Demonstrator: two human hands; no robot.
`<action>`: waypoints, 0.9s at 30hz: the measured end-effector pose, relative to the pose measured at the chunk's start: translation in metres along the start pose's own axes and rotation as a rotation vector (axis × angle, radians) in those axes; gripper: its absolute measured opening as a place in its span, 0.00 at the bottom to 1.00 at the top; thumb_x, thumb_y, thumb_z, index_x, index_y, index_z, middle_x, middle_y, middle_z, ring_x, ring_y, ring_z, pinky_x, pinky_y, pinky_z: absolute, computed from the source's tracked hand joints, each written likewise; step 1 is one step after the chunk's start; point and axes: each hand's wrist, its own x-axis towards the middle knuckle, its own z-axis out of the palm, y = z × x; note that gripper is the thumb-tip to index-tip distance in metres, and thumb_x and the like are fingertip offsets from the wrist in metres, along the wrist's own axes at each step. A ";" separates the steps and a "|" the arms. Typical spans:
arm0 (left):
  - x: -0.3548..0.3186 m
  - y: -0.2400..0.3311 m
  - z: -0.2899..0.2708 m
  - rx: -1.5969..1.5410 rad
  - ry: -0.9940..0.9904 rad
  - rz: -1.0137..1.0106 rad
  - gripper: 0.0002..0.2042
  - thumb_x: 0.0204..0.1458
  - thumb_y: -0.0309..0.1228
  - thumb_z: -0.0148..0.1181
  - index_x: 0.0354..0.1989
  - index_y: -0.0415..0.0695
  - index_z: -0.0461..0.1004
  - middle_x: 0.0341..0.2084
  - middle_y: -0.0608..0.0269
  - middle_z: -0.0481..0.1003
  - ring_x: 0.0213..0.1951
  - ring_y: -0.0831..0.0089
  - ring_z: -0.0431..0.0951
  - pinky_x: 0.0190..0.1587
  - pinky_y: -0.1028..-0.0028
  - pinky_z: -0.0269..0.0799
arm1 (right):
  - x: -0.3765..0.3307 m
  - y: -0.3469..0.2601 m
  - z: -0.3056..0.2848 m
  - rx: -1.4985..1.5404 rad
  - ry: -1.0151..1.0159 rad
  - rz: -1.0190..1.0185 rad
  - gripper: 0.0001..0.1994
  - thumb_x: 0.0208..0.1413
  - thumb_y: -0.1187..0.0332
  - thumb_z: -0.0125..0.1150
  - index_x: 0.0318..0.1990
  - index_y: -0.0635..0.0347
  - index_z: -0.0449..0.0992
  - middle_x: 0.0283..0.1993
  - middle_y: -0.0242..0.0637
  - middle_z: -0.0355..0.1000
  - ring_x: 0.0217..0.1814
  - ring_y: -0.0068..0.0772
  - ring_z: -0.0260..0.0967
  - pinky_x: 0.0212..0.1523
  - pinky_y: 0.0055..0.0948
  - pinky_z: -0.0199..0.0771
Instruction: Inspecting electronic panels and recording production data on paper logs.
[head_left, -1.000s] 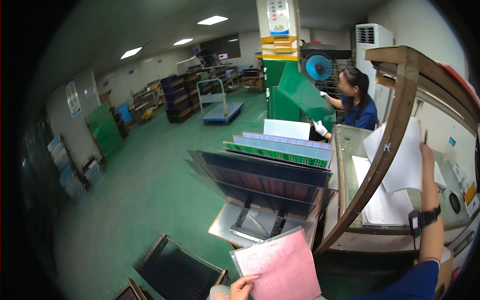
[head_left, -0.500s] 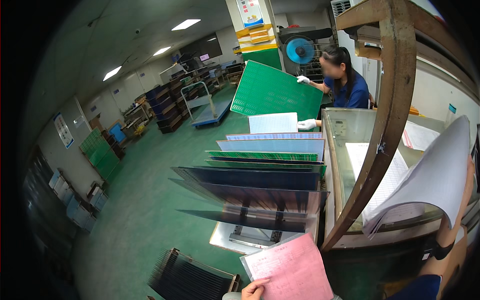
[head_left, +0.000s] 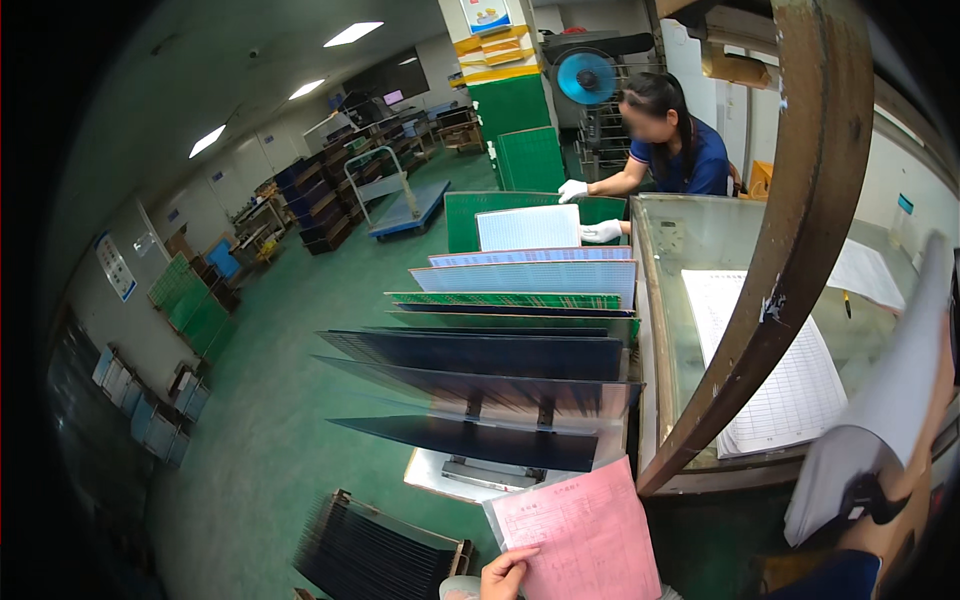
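Observation:
In my left hand [head_left: 505, 574], thumb on top, is a pink printed form [head_left: 585, 535] in a clear sleeve, near the lower edge. At the far right, my right hand [head_left: 938, 385] is blurred and partly behind lifted white sheets of paper [head_left: 890, 400], which it grips; they curl downward. A stack of white table forms [head_left: 775, 370] lies on the glass-topped table [head_left: 668, 300], left of the lifted sheets. Beyond my left hand, several dark and green panels [head_left: 480, 355] stand on edge in a row.
Across the row, a co-worker in white gloves [head_left: 573, 190] touches a green panel [head_left: 460, 222] and a white sheet [head_left: 530, 228]. A brown post [head_left: 810, 210] rises by the table. A slotted rack [head_left: 375, 550] stands on the floor at lower left. A blue trolley [head_left: 410, 210] is farther back.
The lifted sheets have swung right and down with my right hand, uncovering more of the table forms. The co-worker has lowered the green panel upright behind the white sheet. My left hand keeps its hold.

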 end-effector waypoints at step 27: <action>-0.001 -0.018 -0.009 0.026 0.104 0.018 0.14 0.52 0.26 0.49 0.46 0.38 0.73 0.38 0.60 0.74 0.40 0.72 0.71 0.43 0.77 0.66 | -0.010 -0.014 0.152 1.262 -0.848 0.361 0.18 0.58 0.71 0.51 0.55 0.60 0.62 0.46 0.38 0.69 0.52 0.24 0.64 0.50 0.23 0.63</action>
